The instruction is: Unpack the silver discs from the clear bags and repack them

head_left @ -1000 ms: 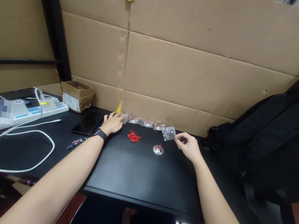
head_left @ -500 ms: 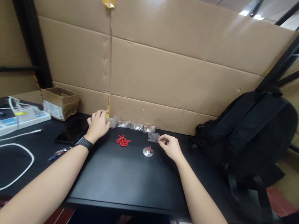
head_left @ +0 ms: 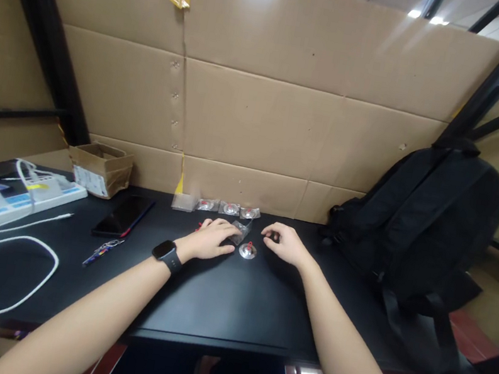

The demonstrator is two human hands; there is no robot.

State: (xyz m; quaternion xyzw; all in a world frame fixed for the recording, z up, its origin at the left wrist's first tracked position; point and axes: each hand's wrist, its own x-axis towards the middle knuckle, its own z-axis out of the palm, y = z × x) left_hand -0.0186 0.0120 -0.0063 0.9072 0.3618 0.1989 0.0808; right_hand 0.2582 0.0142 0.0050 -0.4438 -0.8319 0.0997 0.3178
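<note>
My left hand (head_left: 212, 239) lies low over the desk with fingers stretched and thumb apart. Its fingertips touch a small clear plastic bag (head_left: 241, 234). Under that hand the red cord bundle is mostly hidden, with only a bit of red (head_left: 199, 227) showing. Just right of the thumb sits a round silver metal disc (head_left: 247, 251) with a red loop on top. My right hand (head_left: 285, 243) is loosely curled to the right of the bag, with a gap between fingers and thumb and nothing visible in it.
Along the cardboard wall lie three bagged silver discs (head_left: 229, 209) and a clear packet (head_left: 184, 202). At left are a phone (head_left: 124, 216), keys (head_left: 103, 251), an open cardboard box (head_left: 102, 170), a power strip (head_left: 11, 208) and white cable. A black backpack (head_left: 434, 224) stands at right.
My left hand has moved right from the clear packet, over the red cord, to the plastic bag. The bag has shifted left, away from my right hand, which has let go of it.
</note>
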